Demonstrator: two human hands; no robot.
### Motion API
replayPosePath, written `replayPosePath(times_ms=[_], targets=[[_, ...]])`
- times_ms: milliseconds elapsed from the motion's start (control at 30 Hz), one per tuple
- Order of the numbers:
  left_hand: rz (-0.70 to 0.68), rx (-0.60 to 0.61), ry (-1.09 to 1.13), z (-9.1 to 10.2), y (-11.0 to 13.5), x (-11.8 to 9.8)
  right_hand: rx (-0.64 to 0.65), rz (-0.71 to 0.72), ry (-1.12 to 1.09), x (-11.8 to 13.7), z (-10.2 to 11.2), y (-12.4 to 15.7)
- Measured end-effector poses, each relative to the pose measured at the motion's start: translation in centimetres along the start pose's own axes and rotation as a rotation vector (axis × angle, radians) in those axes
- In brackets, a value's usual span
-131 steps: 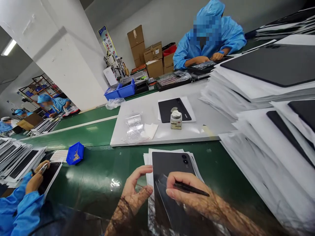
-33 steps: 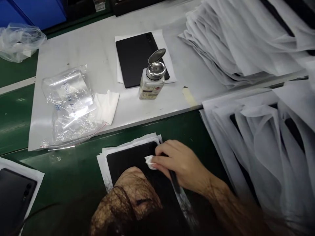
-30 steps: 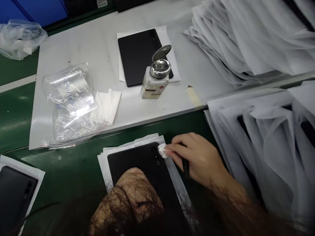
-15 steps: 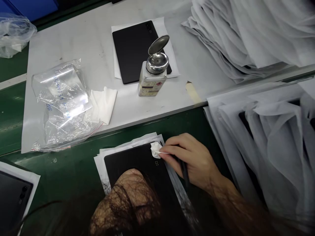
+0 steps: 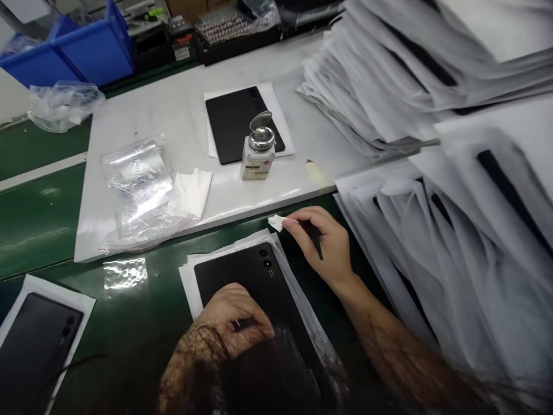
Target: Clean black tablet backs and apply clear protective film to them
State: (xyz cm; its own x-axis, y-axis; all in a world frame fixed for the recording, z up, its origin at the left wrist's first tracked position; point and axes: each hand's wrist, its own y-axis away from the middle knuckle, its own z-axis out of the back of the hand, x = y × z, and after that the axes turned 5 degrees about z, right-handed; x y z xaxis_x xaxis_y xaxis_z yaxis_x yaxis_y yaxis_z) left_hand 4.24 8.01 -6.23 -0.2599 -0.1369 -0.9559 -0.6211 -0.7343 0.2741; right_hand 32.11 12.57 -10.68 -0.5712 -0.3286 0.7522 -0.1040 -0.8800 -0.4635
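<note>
A black tablet back cover [image 5: 246, 276] lies on white sheets on the green belt, camera holes at its far right corner. My left hand [image 5: 228, 325] rests closed on its near part, pinching something small I cannot make out. My right hand [image 5: 322, 242] is lifted beyond the cover's far right corner, pinching a small white wipe [image 5: 275, 222] at its fingertips, with a black pen-like tool [image 5: 314, 237] tucked in the palm.
A white board [image 5: 142, 121] holds a solvent dispenser bottle [image 5: 258, 153] with its lid up, another black cover [image 5: 242, 122], a folded white cloth [image 5: 194, 190] and a clear plastic bag [image 5: 138, 184]. Tall stacks of wrapped covers [image 5: 432, 190] fill the right. Blue bins [image 5: 78, 52] stand far left.
My right hand has lifted the wipe off the cover's camera corner and moved it away toward the white board. The view has tilted up. My left hand stays on the cover.
</note>
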Motion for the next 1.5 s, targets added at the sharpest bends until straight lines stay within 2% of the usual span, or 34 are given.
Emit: replayPosePath(times_ms=[67,133,200,300,433,533,633,733,800,867,967,1067,1200,1333,1500], targets=[[-0.002,-0.022,0.021,0.5,0.5,0.9,0.008,-0.056,-0.098,-0.1,0.1,-0.9],[0.058,-0.144,0.067,0.9,0.8,1.8,-0.057,-0.046,-0.109,-0.1,-0.1,-2.7],[0.113,-0.233,0.092,1.3,0.9,2.3,-0.187,0.011,-0.036,0.1,-0.6,-5.4],[0.125,-0.281,0.086,2.0,0.8,2.2,-0.321,0.101,0.068,0.7,-1.8,-10.6],[0.100,-0.344,0.098,2.2,0.3,1.7,-0.306,0.151,0.097,1.2,-3.8,-16.6],[0.084,-0.388,0.121,1.9,-0.1,1.6,-0.263,0.157,0.118,1.7,-4.2,-18.3],[0.079,-0.411,0.144,1.6,-0.4,1.4,-0.267,0.180,0.109,2.9,-2.9,-16.0],[0.076,-0.415,0.145,1.7,-0.5,1.0,-0.214,0.217,0.066,5.1,-0.6,-9.5],[0.076,-0.418,0.142,1.8,-0.4,0.7,-0.010,0.264,-0.021,6.4,0.8,-3.8],[0.076,-0.421,0.141,1.8,-0.3,0.6,0.199,0.237,-0.005,7.4,1.6,1.6],[0.070,-0.421,0.137,1.8,0.1,0.6,0.300,0.191,0.096,7.9,1.6,6.9],[0.058,-0.413,0.138,1.8,0.6,0.8,0.313,0.192,0.069,8.0,1.1,8.0],[0.021,-0.326,0.240,1.9,0.8,0.7,0.342,0.183,-0.002,8.6,1.2,6.3],[0.082,-0.294,0.314,1.7,0.6,0.4,0.450,0.188,-0.007,9.1,1.5,5.5],[0.104,-0.306,0.325,1.6,0.6,0.4,0.295,0.185,-0.066,7.8,3.0,5.8]])
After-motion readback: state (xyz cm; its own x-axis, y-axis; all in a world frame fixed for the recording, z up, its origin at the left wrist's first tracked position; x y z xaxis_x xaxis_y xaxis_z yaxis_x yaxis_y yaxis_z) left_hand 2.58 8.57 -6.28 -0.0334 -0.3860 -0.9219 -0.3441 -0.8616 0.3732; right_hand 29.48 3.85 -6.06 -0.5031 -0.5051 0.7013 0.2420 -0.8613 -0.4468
